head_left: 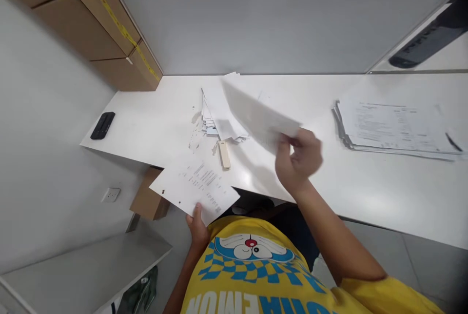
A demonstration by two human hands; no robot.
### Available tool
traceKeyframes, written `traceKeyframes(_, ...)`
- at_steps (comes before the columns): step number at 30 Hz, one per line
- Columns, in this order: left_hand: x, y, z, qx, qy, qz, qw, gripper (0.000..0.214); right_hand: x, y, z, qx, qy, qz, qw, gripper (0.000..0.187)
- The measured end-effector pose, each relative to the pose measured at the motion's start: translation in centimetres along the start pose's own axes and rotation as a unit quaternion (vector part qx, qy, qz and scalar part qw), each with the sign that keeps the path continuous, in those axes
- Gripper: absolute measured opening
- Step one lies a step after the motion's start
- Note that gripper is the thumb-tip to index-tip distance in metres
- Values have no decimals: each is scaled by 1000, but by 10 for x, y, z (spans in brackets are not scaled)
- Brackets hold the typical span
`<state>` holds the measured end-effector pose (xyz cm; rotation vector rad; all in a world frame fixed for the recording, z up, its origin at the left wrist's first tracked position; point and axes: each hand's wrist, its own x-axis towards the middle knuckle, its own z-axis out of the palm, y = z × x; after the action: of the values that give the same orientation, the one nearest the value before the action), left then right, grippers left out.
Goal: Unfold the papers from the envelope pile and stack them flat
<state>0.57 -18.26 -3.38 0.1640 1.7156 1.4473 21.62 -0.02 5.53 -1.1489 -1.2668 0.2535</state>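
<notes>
My right hand (298, 158) is raised over the white desk (365, 187) and pinches a white sheet of paper (261, 119), which is blurred by motion. My left hand (197, 224) grips the near edge of a printed sheet (193, 185) that hangs partly over the desk's front edge. A small messy pile of papers (217, 116) lies behind the two sheets. A beige stick-shaped object (224, 154) rests on the desk between the pile and the printed sheet.
A thick stack of printed documents (395, 128) with a pen (453, 142) lies at the right. A black device (103, 125) sits at the desk's left end. Cardboard boxes (106, 26) stand against the wall. Another box (148, 199) sits under the desk.
</notes>
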Motion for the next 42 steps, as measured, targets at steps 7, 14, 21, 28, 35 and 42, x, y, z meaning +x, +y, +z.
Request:
traceKeyframes(7,-20,51,70,21,-32,-87,995,58,-65,7,-7,255,-64,453,852,30)
traceKeyframes(14,-19,41,66,-1,-156,-100,983,62,-80,25,-59,193,-103,517,827,45)
traceKeyframes(21,-23,19,80,140,-336,-23,931,68,-98,-2,-82,169,-194,494,831,47)
traceKeyframes(28,-36,18,99,254,-454,86,850,66,-94,-12,-92,294,-182,517,783,44)
traceKeyframes(35,-18,25,113,133,-423,182,878,80,-62,23,-120,175,-49,391,902,38)
traceKeyframes(42,25,43,147,103,-395,437,801,96,-36,28,-142,-38,-108,310,944,29)
